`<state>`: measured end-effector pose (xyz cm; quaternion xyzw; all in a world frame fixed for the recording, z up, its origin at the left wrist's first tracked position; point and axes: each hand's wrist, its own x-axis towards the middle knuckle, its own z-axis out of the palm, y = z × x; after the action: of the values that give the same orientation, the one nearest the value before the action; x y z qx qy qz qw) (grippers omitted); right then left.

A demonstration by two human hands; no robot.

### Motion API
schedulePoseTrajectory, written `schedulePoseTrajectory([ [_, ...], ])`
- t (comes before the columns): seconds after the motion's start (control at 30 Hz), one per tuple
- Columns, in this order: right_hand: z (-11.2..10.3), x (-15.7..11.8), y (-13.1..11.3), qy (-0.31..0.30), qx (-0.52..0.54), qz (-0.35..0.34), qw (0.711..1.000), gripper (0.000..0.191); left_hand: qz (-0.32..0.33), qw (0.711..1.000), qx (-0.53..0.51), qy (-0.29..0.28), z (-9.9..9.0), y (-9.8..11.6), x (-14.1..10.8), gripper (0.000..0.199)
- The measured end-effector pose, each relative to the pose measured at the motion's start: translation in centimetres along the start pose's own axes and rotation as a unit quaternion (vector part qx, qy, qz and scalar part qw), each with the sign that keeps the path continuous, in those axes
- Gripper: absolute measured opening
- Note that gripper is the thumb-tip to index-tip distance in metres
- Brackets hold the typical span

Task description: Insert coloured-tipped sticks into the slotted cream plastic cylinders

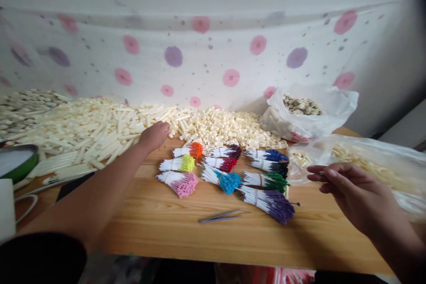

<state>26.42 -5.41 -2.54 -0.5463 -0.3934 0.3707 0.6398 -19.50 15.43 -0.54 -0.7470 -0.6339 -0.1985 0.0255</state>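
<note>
My left hand [155,136] reaches to the far side of the table, its fingers bunched at the edge of a pile of cream plastic tubes [128,126]. What those fingers hold, if anything, is hidden. At the right, my right hand [354,188] is raised over the table with thumb and fingers pinched; a tiny pale bit shows there, too small to name. Between the hands lie several banded bundles of thin white sticks with coloured ends, among them a pink bundle [181,183], a light blue bundle [223,178] and a purple bundle [271,204].
Metal tweezers [221,217] lie near the front. Short cream clip parts [229,126] are heaped at the back. An upright plastic bag [282,120] holds small beige pieces, and a clear bag [376,159] lies beside it. A green-rimmed dish [31,159] sits far left.
</note>
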Motion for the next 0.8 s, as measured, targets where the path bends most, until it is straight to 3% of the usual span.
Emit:
schedulePoseTrajectory([
  [0.1, 0.9, 0.1, -0.3, -0.015, 0.036, 0.007, 0.999, 0.027, 0.013, 0.994, -0.091, 0.062, -1.1, 4.1, -2.0, 0.023],
  [0.13, 1.4, 0.0, -0.4, -0.029, 0.036, 0.003, 0.999, 0.026, 0.017, 0.968, -0.242, 0.063, -1.2, 6.1, -2.9, 0.023],
  [0.2, 2.8, -0.3, -0.7, -0.08, 0.018, -0.013, 0.997, 0.021, 0.018, 0.858, -0.513, 0.002, -0.7, 10.5, -4.8, 0.024],
  [0.27, 4.5, -0.8, -1.2, -0.146, -0.023, -0.042, 0.988, 0.014, -0.016, 0.732, -0.68, -0.053, 0.4, 15.1, -6.8, 0.021],
  [0.33, 6.2, -1.3, -1.5, -0.201, -0.089, -0.085, 0.972, 0.012, -0.068, 0.624, -0.766, -0.142, 1.7, 18.8, -8.5, 0.02],
  [0.4, 7.5, -1.6, -1.5, -0.243, -0.173, -0.144, 0.944, 0.014, -0.109, 0.535, -0.805, -0.231, 2.9, 21.4, -9.8, 0.019],
  [0.5, 8.7, -1.7, -0.5, -0.246, -0.257, -0.251, 0.9, 0.018, -0.125, 0.441, -0.841, -0.287, 4.0, 22.9, -11.1, 0.017],
  [0.63, 9.5, -2.1, 1.2, -0.237, -0.294, -0.275, 0.884, 0.019, -0.091, 0.391, -0.864, -0.305, 4.5, 23.0, -12.5, 0.016],
  [0.73, 10.0, -2.4, 1.8, -0.25, -0.275, -0.256, 0.893, 0.008, -0.073, 0.386, -0.859, -0.327, 4.5, 22.8, -13.4, 0.017],
  [0.8, 9.9, -2.3, 1.9, -0.259, -0.257, -0.234, 0.901, 0.01, -0.061, 0.403, -0.851, -0.332, 4.4, 22.5, -13.5, 0.019],
])
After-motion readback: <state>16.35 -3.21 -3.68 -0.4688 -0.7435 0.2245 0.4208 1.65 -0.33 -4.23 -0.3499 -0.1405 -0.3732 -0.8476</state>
